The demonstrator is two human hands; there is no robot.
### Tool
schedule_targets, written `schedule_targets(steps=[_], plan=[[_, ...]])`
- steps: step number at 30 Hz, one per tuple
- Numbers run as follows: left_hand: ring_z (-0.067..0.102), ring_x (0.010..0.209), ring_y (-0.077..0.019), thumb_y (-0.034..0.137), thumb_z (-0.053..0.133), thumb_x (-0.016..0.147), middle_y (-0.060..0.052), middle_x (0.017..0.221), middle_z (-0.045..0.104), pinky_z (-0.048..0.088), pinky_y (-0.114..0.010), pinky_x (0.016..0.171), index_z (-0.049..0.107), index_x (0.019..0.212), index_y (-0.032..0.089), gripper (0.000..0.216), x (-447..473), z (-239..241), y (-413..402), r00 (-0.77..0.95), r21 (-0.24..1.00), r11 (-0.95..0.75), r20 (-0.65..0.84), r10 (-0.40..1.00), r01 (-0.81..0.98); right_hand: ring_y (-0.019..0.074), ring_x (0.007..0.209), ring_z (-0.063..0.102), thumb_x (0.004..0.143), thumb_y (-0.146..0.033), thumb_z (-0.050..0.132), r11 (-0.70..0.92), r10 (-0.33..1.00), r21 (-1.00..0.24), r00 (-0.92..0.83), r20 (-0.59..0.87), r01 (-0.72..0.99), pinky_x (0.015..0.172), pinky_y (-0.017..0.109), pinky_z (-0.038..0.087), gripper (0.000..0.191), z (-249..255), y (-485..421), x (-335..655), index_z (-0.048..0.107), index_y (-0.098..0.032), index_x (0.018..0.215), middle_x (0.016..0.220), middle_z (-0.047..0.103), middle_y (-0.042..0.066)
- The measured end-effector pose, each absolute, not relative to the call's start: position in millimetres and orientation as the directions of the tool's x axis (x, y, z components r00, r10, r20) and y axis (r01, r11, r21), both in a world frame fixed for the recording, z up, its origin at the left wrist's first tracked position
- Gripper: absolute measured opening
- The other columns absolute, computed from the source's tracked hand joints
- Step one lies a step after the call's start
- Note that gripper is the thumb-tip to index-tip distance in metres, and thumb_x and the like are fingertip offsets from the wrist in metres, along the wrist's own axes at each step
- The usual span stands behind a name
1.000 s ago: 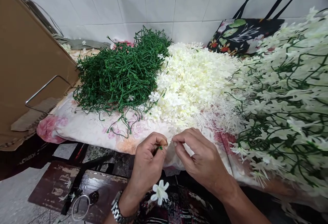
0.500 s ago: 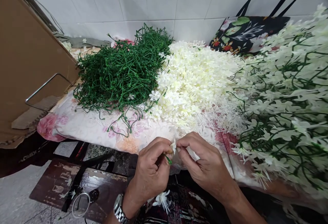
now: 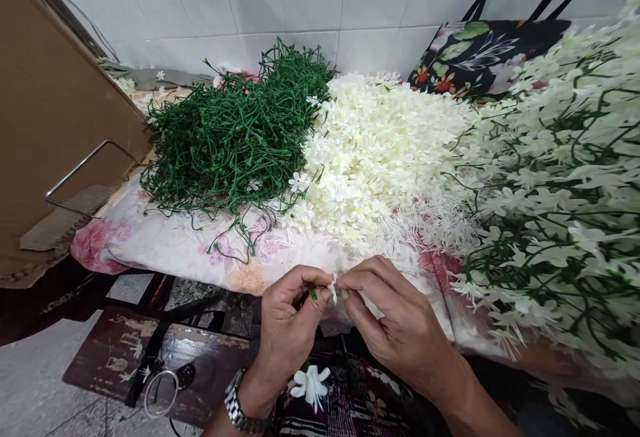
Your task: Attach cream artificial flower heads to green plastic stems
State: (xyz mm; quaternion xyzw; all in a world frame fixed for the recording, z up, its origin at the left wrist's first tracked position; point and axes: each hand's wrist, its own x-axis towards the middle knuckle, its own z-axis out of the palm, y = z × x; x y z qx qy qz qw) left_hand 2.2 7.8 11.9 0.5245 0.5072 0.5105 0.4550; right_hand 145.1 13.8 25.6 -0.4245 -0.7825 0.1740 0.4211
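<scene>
My left hand pinches a thin green plastic stem between thumb and fingers. My right hand pinches a small white flower piece right against that stem's tip. Both hands meet just in front of the floral cloth. A finished white flower hangs below my left wrist, which wears a metal watch. Behind the hands lie a heap of green stems and a heap of loose white flowers.
Assembled white flower sprays fill the right side. A floral black tote bag leans on the tiled wall. A brown cardboard panel with a metal handle stands at the left. A dark wooden board lies on the floor.
My hands have stayed together at the cloth's edge, working the white piece onto the green stem. The hanging flower dipped behind my left hand and shows again now.
</scene>
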Motion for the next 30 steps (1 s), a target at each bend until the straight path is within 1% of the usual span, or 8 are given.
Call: schedule_targets(steps=[4, 9, 14, 18, 21, 23, 27, 30], plan=[[0.055, 0.056, -0.0100, 0.021, 0.065, 0.073, 0.000, 0.063, 0.064, 0.045, -0.018, 0.053, 0.066, 0.071, 0.015, 0.006, 0, 7, 7, -0.058, 0.999, -0.009, 0.007, 0.998, -0.044, 0.0144, 0.068, 0.052, 0.084, -0.007, 0.045, 0.579, 0.810, -0.633, -0.272, 0.519, 0.514, 0.061, 0.029, 0.045, 0.016, 27, 12, 142, 0.058, -0.014, 0.085, 0.073, 0.057, 0.005], [0.055, 0.055, -0.0101, 0.026, 0.074, 0.066, -0.001, 0.062, 0.063, 0.046, -0.019, 0.053, 0.068, 0.069, 0.014, 0.014, -1, 3, 7, -0.055, 0.959, 0.078, -0.097, 0.994, -0.271, 0.0145, 0.070, 0.050, 0.085, -0.007, 0.045, 0.566, 0.818, -0.647, -0.253, 0.516, 0.511, 0.062, 0.029, 0.044, 0.015, 28, 9, 138, 0.058, -0.014, 0.087, 0.075, 0.054, 0.005], [0.050, 0.046, -0.0064, 0.023, 0.080, 0.056, 0.002, 0.055, 0.059, 0.043, -0.015, 0.045, 0.068, 0.062, 0.015, 0.016, 3, 10, 10, -0.076, 0.876, 0.126, -0.181, 0.981, -0.467, 0.0155, 0.070, 0.046, 0.086, -0.006, 0.045, 0.604, 0.778, -0.568, -0.262, 0.570, 0.559, 0.062, 0.030, 0.041, 0.014, 29, 8, 132, 0.058, -0.011, 0.082, 0.072, 0.051, 0.006], [0.051, 0.045, -0.0061, 0.022, 0.083, 0.050, 0.002, 0.059, 0.061, 0.042, -0.013, 0.041, 0.067, 0.057, 0.015, 0.018, 6, 14, 12, -0.084, 0.829, 0.145, -0.224, 0.971, -0.540, 0.0167, 0.070, 0.045, 0.086, -0.006, 0.045, 0.620, 0.753, -0.489, -0.291, 0.591, 0.613, 0.062, 0.032, 0.040, 0.015, 29, 8, 129, 0.058, -0.011, 0.080, 0.070, 0.051, 0.006], [0.054, 0.048, -0.0064, 0.021, 0.082, 0.053, 0.001, 0.062, 0.061, 0.043, -0.013, 0.043, 0.069, 0.059, 0.016, 0.015, 6, 12, 11, -0.077, 0.830, 0.126, -0.198, 0.977, -0.543, 0.0176, 0.070, 0.046, 0.086, -0.005, 0.045, 0.635, 0.739, -0.443, -0.330, 0.588, 0.632, 0.062, 0.033, 0.039, 0.015, 30, 8, 130, 0.058, -0.010, 0.079, 0.068, 0.051, 0.007], [0.054, 0.051, -0.0070, 0.020, 0.080, 0.056, 0.002, 0.062, 0.061, 0.044, -0.014, 0.046, 0.069, 0.062, 0.017, 0.012, 4, 9, 10, -0.088, 0.859, 0.078, -0.142, 0.986, -0.506, 0.0180, 0.069, 0.045, 0.085, -0.004, 0.045, 0.642, 0.732, -0.417, -0.352, 0.583, 0.643, 0.061, 0.034, 0.038, 0.016, 31, 8, 131, 0.057, -0.009, 0.078, 0.067, 0.051, 0.007], [0.055, 0.059, -0.0087, 0.015, 0.074, 0.066, 0.000, 0.066, 0.062, 0.044, -0.015, 0.054, 0.070, 0.068, 0.017, 0.005, -1, 1, 8, -0.119, 0.944, -0.077, 0.041, 0.992, -0.321, 0.0180, 0.069, 0.043, 0.085, -0.004, 0.045, 0.643, 0.734, -0.401, -0.376, 0.565, 0.653, 0.061, 0.034, 0.037, 0.015, 32, 8, 132, 0.057, -0.009, 0.079, 0.068, 0.051, 0.008], [0.056, 0.065, -0.0101, 0.012, 0.069, 0.071, -0.001, 0.070, 0.063, 0.045, -0.017, 0.058, 0.070, 0.074, 0.018, 0.007, -4, -4, 5, -0.108, 0.965, -0.179, 0.160, 0.981, -0.193, 0.0179, 0.069, 0.043, 0.086, -0.003, 0.044, 0.645, 0.731, -0.418, -0.357, 0.582, 0.639, 0.061, 0.034, 0.037, 0.016, 31, 8, 131, 0.057, -0.009, 0.078, 0.068, 0.051, 0.008]])
